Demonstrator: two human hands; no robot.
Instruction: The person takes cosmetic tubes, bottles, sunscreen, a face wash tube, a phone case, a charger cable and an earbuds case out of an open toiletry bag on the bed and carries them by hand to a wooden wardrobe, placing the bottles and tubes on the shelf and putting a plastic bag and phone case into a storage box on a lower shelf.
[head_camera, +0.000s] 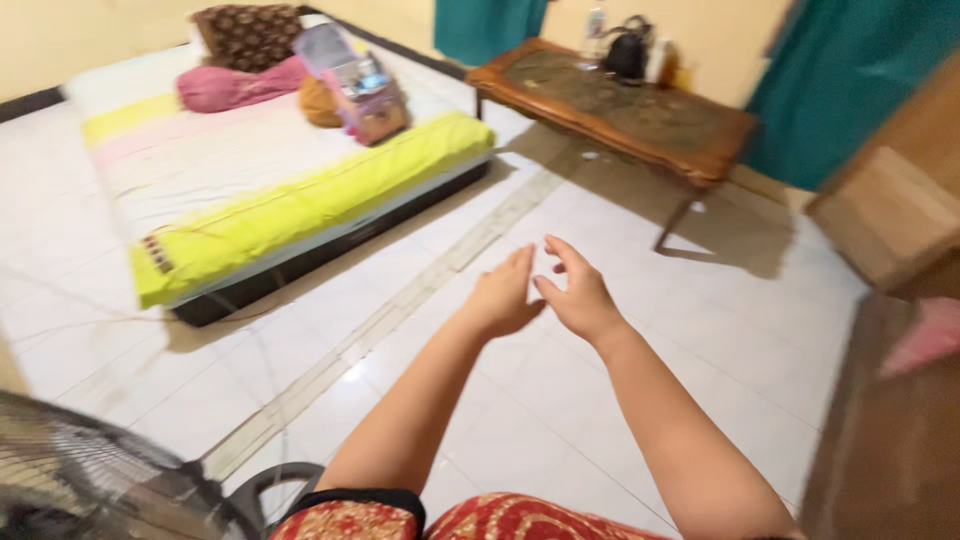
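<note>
Head view: you are holding your left hand (503, 296) and right hand (578, 295) out together over the white tiled floor (560, 420), fingers loosely spread and gripping nothing, thumbs nearly touching. Nearest things, the low mattress with lime-yellow sheet (290, 195) and carved brown wooden table (620, 105), are lying well apart ahead; keep both hands centred.

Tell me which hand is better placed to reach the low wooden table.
Right, probably. The right hand is stretched out on the side of the wooden table, while the left hand lies toward the mattress. Both hands are open and empty above the tiled floor.
</note>
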